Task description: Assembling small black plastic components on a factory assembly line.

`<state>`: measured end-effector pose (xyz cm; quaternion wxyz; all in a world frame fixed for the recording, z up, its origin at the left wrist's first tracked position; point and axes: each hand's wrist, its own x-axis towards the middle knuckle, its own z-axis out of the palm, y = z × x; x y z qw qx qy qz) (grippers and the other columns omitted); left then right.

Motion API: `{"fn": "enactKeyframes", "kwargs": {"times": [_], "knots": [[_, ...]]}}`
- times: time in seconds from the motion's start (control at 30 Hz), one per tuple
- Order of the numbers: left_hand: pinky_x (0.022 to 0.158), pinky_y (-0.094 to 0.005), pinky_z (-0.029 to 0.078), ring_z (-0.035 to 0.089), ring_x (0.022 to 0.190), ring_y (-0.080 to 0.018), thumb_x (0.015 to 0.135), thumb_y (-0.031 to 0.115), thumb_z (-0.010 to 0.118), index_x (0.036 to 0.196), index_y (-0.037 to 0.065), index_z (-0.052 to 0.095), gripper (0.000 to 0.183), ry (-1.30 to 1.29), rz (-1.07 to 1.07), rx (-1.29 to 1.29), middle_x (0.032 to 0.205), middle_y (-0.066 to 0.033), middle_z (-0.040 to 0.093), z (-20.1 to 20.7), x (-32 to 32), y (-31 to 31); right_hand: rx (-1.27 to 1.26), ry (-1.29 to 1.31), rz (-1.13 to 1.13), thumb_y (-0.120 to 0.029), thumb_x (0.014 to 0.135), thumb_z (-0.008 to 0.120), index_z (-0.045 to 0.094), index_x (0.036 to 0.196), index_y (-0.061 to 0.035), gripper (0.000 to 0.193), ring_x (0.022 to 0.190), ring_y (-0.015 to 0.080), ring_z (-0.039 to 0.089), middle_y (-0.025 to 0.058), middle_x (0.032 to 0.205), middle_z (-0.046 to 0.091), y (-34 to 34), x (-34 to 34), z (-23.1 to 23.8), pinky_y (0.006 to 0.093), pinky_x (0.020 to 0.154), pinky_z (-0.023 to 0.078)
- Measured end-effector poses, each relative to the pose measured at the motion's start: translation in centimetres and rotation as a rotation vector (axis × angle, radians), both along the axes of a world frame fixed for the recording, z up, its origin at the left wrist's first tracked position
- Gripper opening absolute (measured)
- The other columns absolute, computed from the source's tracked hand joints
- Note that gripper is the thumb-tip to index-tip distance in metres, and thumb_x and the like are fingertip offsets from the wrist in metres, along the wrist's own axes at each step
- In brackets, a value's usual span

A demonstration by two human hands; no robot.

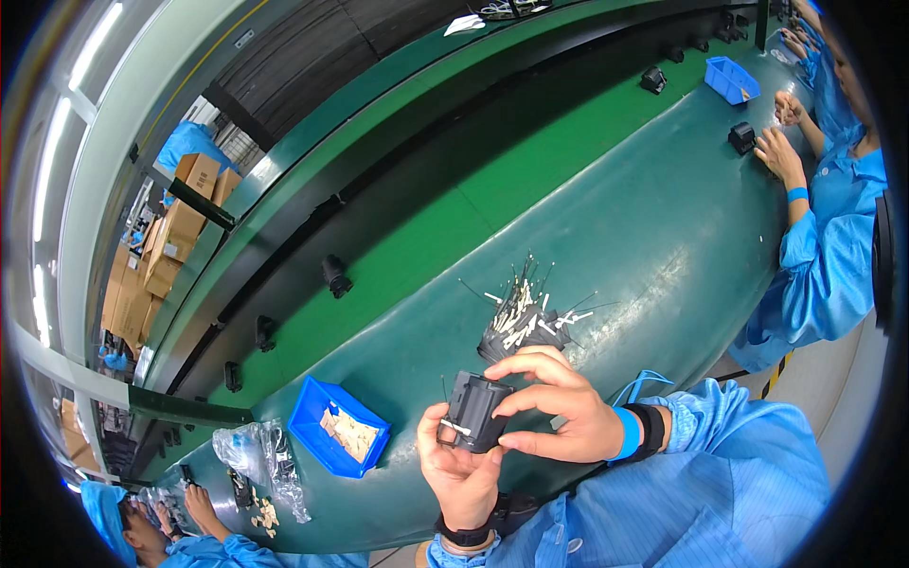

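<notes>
Close in front of me is a small black boxy plastic part (473, 407) with a short white piece at its lower left side. My left hand (461, 478) grips it from below and the left, fingers closed round it. The curled fingers and thumb of my right hand (563, 402) press on its right side. Just beyond my hands a pile of thin black wires with white ends (521, 327) lies on the green table (653, 237). What lies under my fingers is hidden.
Left of my hands stands a blue bin (301, 431) holding flat beige pieces. Clear plastic bags (260, 459) lie past it. A green conveyor belt (445, 222) carries several black parts. Co-workers in blue sit at the right and lower left; another blue bin (724, 85) stands far right.
</notes>
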<state>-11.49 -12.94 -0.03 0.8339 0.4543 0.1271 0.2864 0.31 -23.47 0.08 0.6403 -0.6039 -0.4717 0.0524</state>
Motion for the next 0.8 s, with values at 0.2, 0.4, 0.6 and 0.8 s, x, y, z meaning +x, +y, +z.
{"fn": "enactKeyframes", "kwargs": {"times": [0.2,0.4,0.6,0.8], "knots": [[0.079,-0.0335,0.054,0.056,0.101,-0.0236,0.07,-0.011,0.065,0.126,0.004,0.026,0.071,0.046,0.082,0.142,0.116,-0.0157,0.045,-0.6,0.1,-0.2,0.081,-0.285,-0.189,-0.013,0.065,0.073,0.067,0.079,-0.0122,0.016,0.1,0.0284,0.047,0.0067,0.108,0.057,0.4,-1.1,0.4,0.0378,0.084,0.04],[0.077,-0.0315,0.054,0.057,0.098,-0.0212,0.069,-0.005,0.07,0.125,0.005,0.026,0.072,0.014,0.239,0.287,0.107,-0.0129,0.048,-0.3,0.8,-1.1,0.068,-0.268,-0.07,-0.017,0.068,0.072,0.066,0.08,-0.0114,0.014,0.09,0.0264,0.047,0.0038,0.1,0.058,0.3,-1.0,0.5,0.0373,0.076,0.04],[0.075,-0.0269,0.046,0.055,0.088,-0.0192,0.064,0.0,0.071,0.124,0.003,0.027,0.075,-0.042,0.383,0.643,0.107,-0.0131,0.045,-2.3,0.3,-0.6,0.04,-0.075,-0.031,-0.015,0.069,0.072,0.065,0.083,-0.0096,0.016,0.088,0.0237,0.048,0.0033,0.092,0.055,0.7,-0.6,0.5,0.0339,0.077,0.04],[0.082,-0.0324,0.044,0.052,0.094,-0.0215,0.069,0.008,0.068,0.126,0.004,0.024,0.073,-0.138,0.302,0.425,0.109,-0.0151,0.046,-2.3,-0.3,-0.8,0.016,-0.077,-0.039,-0.016,0.068,0.073,0.065,0.084,-0.0096,0.019,0.087,0.0224,0.047,0.0026,0.091,0.054,0.9,-0.7,0.6,0.0331,0.078,0.039]]}}
